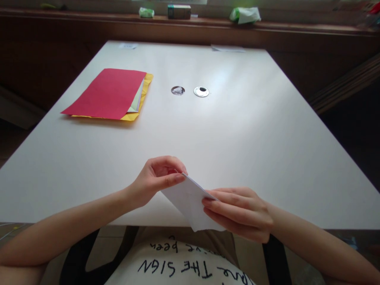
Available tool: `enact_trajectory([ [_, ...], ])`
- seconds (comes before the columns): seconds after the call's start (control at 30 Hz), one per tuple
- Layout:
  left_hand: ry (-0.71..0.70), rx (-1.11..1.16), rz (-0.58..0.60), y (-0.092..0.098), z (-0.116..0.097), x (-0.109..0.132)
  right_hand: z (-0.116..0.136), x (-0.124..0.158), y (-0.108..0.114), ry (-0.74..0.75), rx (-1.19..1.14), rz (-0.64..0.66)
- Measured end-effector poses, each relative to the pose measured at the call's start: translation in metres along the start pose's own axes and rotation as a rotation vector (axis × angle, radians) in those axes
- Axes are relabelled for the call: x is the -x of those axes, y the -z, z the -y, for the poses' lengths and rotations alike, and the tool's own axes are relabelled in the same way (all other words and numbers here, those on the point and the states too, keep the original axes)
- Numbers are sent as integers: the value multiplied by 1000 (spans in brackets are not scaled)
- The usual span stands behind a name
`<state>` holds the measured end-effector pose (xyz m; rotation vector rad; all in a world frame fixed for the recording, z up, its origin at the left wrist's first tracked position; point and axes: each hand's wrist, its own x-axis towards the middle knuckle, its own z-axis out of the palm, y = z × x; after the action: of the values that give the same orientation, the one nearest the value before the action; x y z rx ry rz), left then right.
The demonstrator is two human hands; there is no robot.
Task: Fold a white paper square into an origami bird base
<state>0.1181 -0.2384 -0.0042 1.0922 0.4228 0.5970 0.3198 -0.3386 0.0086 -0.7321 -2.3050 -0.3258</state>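
Observation:
A folded sheet of white paper (190, 204) is held up at the table's near edge, tilted, with its fold sloping down to the right. My left hand (162, 176) pinches its upper left corner between thumb and fingers. On the right side, my right hand (240, 211) grips the same paper, its fingers lying across the front face. The right thumb is mostly hidden behind the sheet.
A white table (252, 150) spreads out ahead. At its left lies a stack of coloured paper (107, 93), red on top, yellow underneath. Two round table holes (178, 91) sit near the middle. Small packs and a box (179, 12) stand on the far ledge.

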Motion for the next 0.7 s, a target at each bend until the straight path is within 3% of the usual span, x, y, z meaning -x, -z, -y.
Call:
enact_trajectory([
  [0.1,-37,4,45,-3,-3,4,-1,-5,-1,132,-83,-105],
  [0.4,-129,-33,127,-5,-7,8,-2,-7,-2,145,-115,-109],
  [0.7,-109,0,152,-5,-8,8,1,-5,-3,121,-145,-126],
])
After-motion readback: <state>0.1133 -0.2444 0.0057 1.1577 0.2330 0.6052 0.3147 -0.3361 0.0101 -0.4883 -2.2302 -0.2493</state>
